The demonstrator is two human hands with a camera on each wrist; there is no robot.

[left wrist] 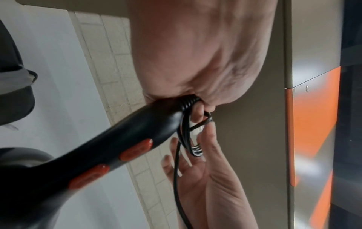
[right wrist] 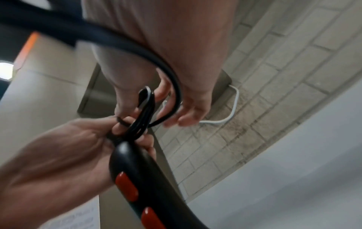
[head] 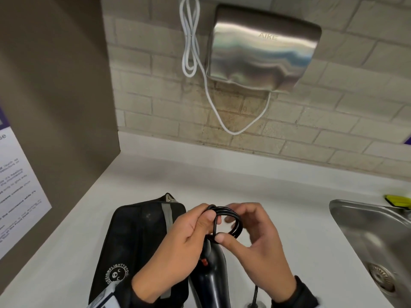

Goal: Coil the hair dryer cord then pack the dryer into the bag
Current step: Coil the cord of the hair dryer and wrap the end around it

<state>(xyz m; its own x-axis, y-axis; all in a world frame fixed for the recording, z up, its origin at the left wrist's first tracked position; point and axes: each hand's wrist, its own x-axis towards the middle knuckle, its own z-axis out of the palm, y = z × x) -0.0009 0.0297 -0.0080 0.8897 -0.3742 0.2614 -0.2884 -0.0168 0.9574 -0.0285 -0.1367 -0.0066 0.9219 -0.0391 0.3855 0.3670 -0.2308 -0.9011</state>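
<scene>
A black hair dryer point(head: 212, 274) with red buttons is held handle-up over the white counter point(head: 278, 185). Its black cord point(head: 229, 222) is wound into a small coil at the handle's end. My left hand point(head: 209, 218) pinches the coil's left side against the handle top point(left wrist: 117, 147). My right hand point(head: 229, 228) curls round the coil's right side, thumb on the loops, and a free length of cord point(right wrist: 172, 86) runs over its fingers. The black bag point(head: 138, 247) lies on the counter just left of my left hand. Whether its zip is open cannot be told.
A steel sink point(head: 367, 232) is set into the counter at the right, with a yellow item point(head: 398, 201) behind it. A metal hand dryer point(head: 262, 52) with a white cable point(head: 189, 41) hangs on the brick wall. A brown panel point(head: 55, 96) stands at the left.
</scene>
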